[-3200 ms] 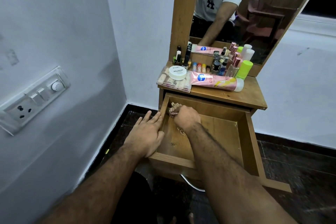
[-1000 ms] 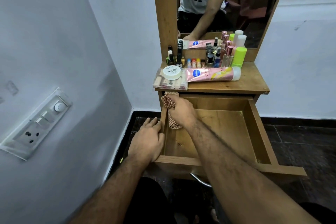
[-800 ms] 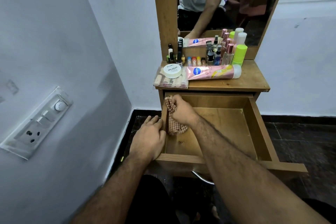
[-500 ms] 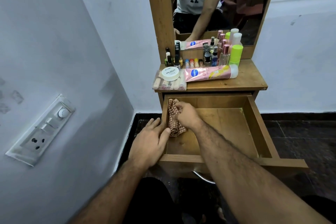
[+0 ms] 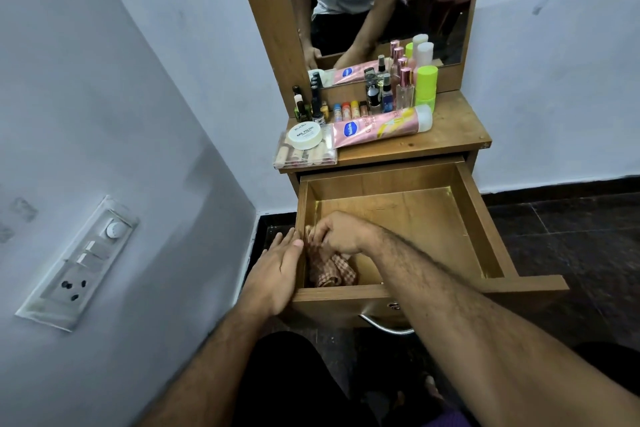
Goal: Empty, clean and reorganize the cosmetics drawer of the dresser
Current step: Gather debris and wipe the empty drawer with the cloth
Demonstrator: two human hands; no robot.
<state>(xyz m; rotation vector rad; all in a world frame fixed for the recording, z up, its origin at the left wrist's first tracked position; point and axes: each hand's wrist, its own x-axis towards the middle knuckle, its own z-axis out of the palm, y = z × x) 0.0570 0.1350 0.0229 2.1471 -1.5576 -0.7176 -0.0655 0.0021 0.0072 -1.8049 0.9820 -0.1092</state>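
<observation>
Fingers of the right hand (image 5: 341, 234) are curled and pinch the upper edge of a checked cloth (image 5: 330, 270) at lower centre of the frame, inside the open drawer (image 5: 485, 243). The cloth hangs bunched from the fingertips against the drawer's left inner wall, its lower folds resting in the front left corner of the drawer floor. The right forearm crosses the drawer's front panel from the lower right of the frame.

The left hand (image 5: 277, 274) lies just left of the cloth, on the outside of the drawer's left wall; its fingers are straight and held close together, the tips reaching the top edge of that wall, and they hold nothing.

The drawer is pulled well out of the dresser (image 5: 450, 139), and apart from the cloth and hand its wooden floor shows bare. On the dresser top, above the drawer at centre frame, lie a pink tube (image 5: 381, 123) on its side, a white round jar (image 5: 305, 135) resting on a clear flat case (image 5: 304, 156), a row of small bottles (image 5: 349, 109), nail polish bottles (image 5: 311, 106) at the left, spray bottles (image 5: 394, 90) and a lime green bottle (image 5: 426, 85). The mirror (image 5: 381, 0) behind them reflects a person's torso and arms. A switch panel (image 5: 78, 262) is fixed to the wall at middle left.
</observation>
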